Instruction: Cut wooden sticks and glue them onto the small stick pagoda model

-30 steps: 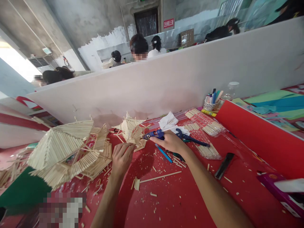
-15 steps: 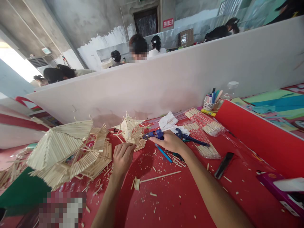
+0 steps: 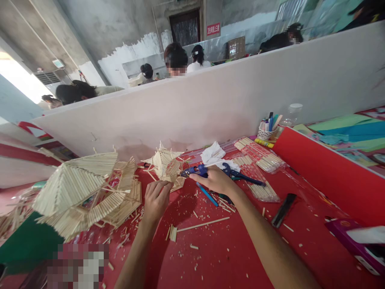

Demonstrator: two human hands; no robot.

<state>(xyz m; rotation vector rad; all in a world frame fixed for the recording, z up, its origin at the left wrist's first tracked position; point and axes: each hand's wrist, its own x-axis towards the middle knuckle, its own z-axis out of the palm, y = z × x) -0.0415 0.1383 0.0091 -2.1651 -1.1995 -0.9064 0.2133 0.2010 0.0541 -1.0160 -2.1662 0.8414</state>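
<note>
My right hand (image 3: 218, 178) is wrapped round a blue hot glue gun (image 3: 198, 171). A pale glue stick shows at its back end, and its nozzle points left against a small wooden-stick pavilion model (image 3: 164, 162). Close to the model's near side is my left hand (image 3: 157, 193), its fingers curled and pressed together at the tips. Whatever they pinch is too small or hidden to name. The little model has a pointed, ribbed roof and stands by the white partition. On the left sits a larger stick model (image 3: 75, 184) with a broad sloping roof.
Packs of wooden sticks (image 3: 255, 154), white tissue (image 3: 213, 152) and a dark blue hand tool (image 3: 246, 177) lie right of the glue gun. A blue pen (image 3: 207, 194), cut sticks (image 3: 173, 233) and scraps litter the red table (image 3: 222, 249). Other people sit beyond the partition (image 3: 186, 104).
My left hand has shifted very slightly, its fingertips a touch further right by the small model. My right hand and the glue gun stay in almost the same place.
</note>
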